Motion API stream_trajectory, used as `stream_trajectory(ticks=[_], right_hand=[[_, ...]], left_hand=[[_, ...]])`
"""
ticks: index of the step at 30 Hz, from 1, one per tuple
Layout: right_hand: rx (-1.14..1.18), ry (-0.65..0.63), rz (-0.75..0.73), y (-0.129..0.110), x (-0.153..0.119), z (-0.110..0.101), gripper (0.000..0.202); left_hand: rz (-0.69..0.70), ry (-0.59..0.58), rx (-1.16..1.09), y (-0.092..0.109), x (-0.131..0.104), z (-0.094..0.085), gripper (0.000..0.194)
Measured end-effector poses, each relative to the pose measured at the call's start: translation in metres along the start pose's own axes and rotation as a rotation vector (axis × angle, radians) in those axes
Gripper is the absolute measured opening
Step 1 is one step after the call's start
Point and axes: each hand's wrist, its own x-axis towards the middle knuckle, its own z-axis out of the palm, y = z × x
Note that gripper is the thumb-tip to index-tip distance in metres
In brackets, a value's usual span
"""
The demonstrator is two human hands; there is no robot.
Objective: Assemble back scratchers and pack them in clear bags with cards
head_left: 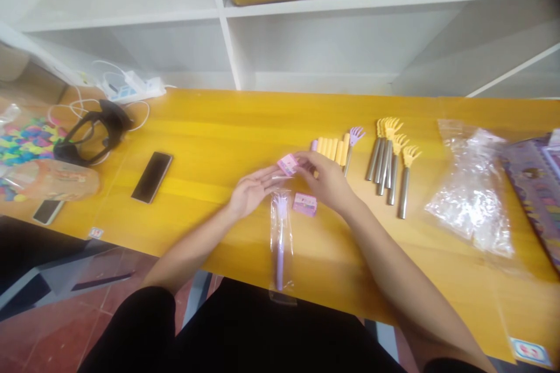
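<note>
Between finger and thumb, my right hand [322,178] pinches a small pink printed card [287,165]. My left hand [252,189] is palm up with fingers stretched out, its fingertips at the card's left edge; whether they touch it I cannot tell. Below the hands, a purple back scratcher [280,245] lies in a clear plastic sleeve [289,233] reaching the table's front edge. A pink stack of cards [305,204] lies just right of it. Behind my right hand are yellow tube handles [328,147] and a purple claw head [356,135], partly hidden.
Several yellow-clawed metal rods [388,157] lie to the right, beside a pile of clear plastic sleeves [476,192] and a purple printed package [534,186]. Leftward are a phone [152,177], a black headset-like strap [94,134], a power strip [140,90] and colourful small pieces [32,140].
</note>
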Motion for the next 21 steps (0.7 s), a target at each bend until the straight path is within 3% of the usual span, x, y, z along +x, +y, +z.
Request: stream_trajectory(ticks=[8, 16, 21], right_hand=[[-0.128, -0.119, -0.138, -0.006, -0.003, -0.003, 0.033], [-0.142, -0.122, -0.112, -0.014, -0.004, -0.006, 0.033], [-0.123, -0.202, -0.118, -0.015, -0.007, -0.010, 0.030]], left_hand=[[-0.021, 0.025, -0.016, -0.001, -0.002, 0.001, 0.055], [-0.042, 0.029, -0.002, -0.001, -0.002, 0.001, 0.058], [-0.058, 0.024, 0.011, -0.003, -0.003, 0.001, 0.059]])
